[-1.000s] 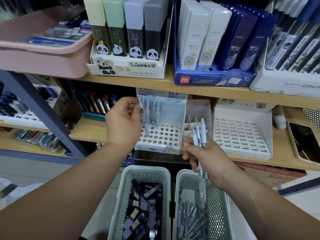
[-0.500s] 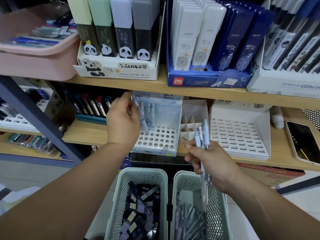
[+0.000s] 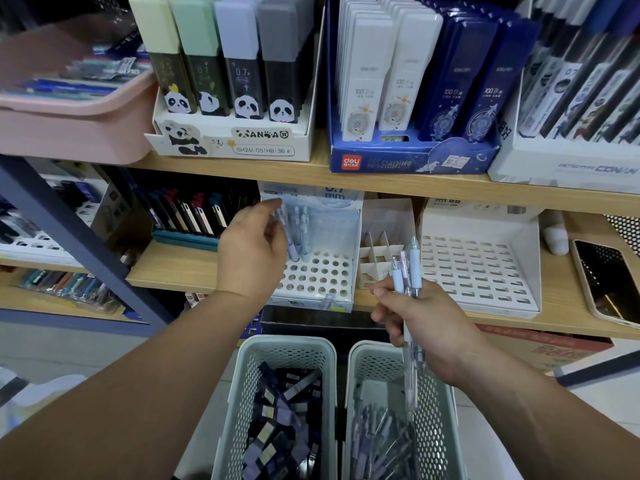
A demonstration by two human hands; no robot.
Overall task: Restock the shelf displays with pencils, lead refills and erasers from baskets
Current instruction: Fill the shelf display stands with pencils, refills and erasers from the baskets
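Note:
My left hand pinches one pale mechanical pencil at the back left of the white holed pencil stand on the lower shelf. Two more pencils stand in the back row beside it. My right hand grips a bundle of pale blue and lilac pencils, tips pointing down over the right basket, which holds several more pencils. The left basket holds dark lead refill boxes.
An empty white slotted tray and a small cardboard divider sit right of the stand. A phone lies at the far right. The upper shelf carries a pink tub, a panda refill box and a blue refill box.
My left hand has kept its pencil at the stand's back row and shifted slightly up and left. My right hand has held its bundle almost still.

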